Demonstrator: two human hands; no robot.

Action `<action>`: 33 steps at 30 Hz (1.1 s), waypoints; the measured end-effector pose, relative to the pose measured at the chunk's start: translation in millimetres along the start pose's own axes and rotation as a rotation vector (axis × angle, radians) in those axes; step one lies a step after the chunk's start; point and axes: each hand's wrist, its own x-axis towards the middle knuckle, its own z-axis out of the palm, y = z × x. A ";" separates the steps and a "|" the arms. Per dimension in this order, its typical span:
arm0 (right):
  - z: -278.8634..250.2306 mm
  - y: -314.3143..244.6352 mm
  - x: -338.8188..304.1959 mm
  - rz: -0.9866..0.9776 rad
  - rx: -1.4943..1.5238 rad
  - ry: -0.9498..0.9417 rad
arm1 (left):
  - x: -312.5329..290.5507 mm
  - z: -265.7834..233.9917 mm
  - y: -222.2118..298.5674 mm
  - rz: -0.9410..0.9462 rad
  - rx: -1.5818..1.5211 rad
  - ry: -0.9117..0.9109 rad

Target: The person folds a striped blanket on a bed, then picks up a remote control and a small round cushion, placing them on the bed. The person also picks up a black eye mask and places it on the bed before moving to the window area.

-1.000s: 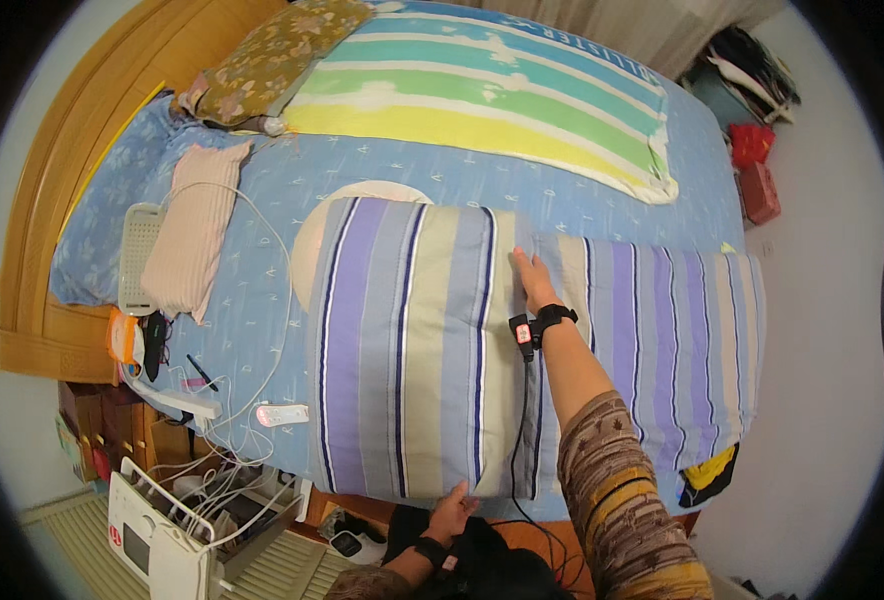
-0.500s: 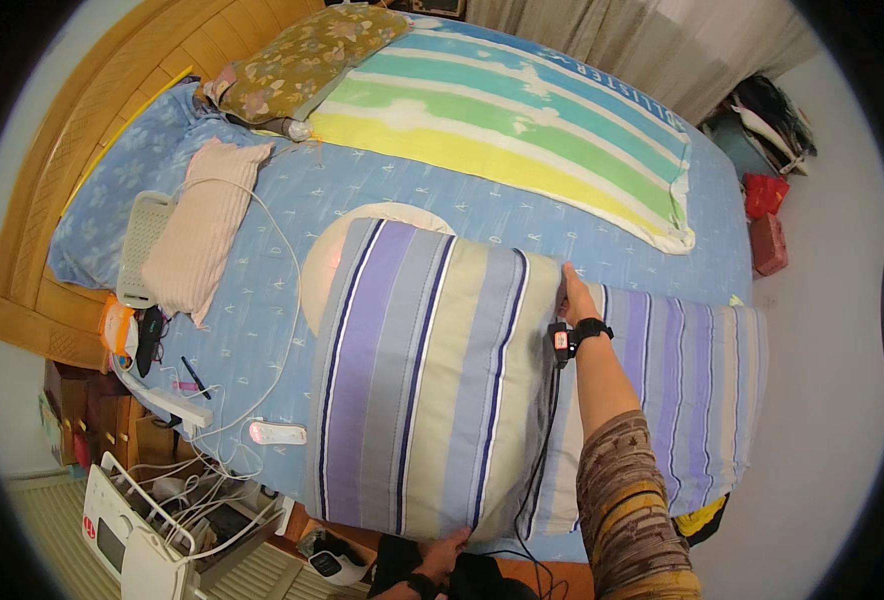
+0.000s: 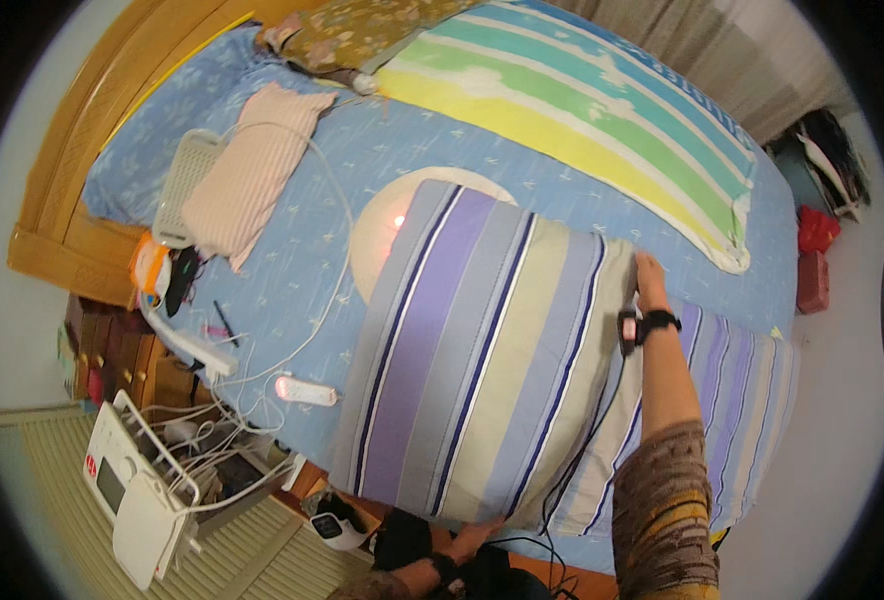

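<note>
Your right hand (image 3: pixel 650 290) presses along the right side of the raised fold of a striped purple, grey-blue and beige fabric quilt (image 3: pixel 472 350), which lies on the near side of the light-blue patterned bed (image 3: pixel 552 175). Your left hand (image 3: pixel 470 542) touches its near edge; you cannot tell whether either of your 2 hands is closed on the cloth. A round cream cushion (image 3: pixel 374 245) lies partly under the quilt, and a slim white remote control (image 3: pixel 307 391) rests to its left.

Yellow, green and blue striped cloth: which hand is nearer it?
Right. The right hand is just short of the cloth, toward the far side of the purple-and-beige striped bedding; the left hand is farther, at its near edge.
</note>
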 end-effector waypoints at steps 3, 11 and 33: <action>-2.1 49.5 -88.0 0.050 0.361 0.133 | 2.6 -5.9 7.9 -0.104 -0.168 -0.043; -28.6 172.8 -400.8 0.406 0.217 0.050 | -2.5 -13.9 -2.2 -0.108 -0.537 -0.061; -203.9 200.5 -572.0 0.741 0.613 0.371 | -19.8 10.0 43.7 0.497 0.515 -0.090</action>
